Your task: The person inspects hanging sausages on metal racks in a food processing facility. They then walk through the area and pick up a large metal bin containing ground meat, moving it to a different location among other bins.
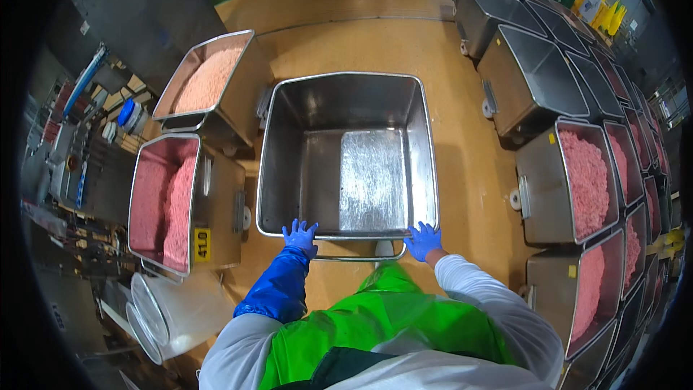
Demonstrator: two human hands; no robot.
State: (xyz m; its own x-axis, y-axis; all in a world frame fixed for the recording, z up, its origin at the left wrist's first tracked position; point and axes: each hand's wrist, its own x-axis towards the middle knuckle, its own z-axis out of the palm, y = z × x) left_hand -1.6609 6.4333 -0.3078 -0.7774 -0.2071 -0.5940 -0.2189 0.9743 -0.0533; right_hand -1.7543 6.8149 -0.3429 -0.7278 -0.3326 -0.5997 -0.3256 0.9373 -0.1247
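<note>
In front of me stands a large, square stainless-steel tub cart (310, 173), its inside bare and shiny with a bright scuffed patch on the floor. My left hand (299, 237), in a blue glove below a blue sleeve cover, rests on the near rim left of centre. Its fingers are spread over the edge. At the near right corner my right hand (423, 242), also in a blue glove, lies on the rim with fingers apart. Under the rim runs a push bar (354, 258), which neither hand grasps.
Left of the cart stand two tubs of pink ground meat, one farther (209, 76) and one nearer (180, 202). Clear plastic bins (173, 310) sit at lower left. Rows of steel tubs line the right, some with meat (585, 180), others bare inside (541, 65). Yellow-brown floor (325, 36) lies ahead.
</note>
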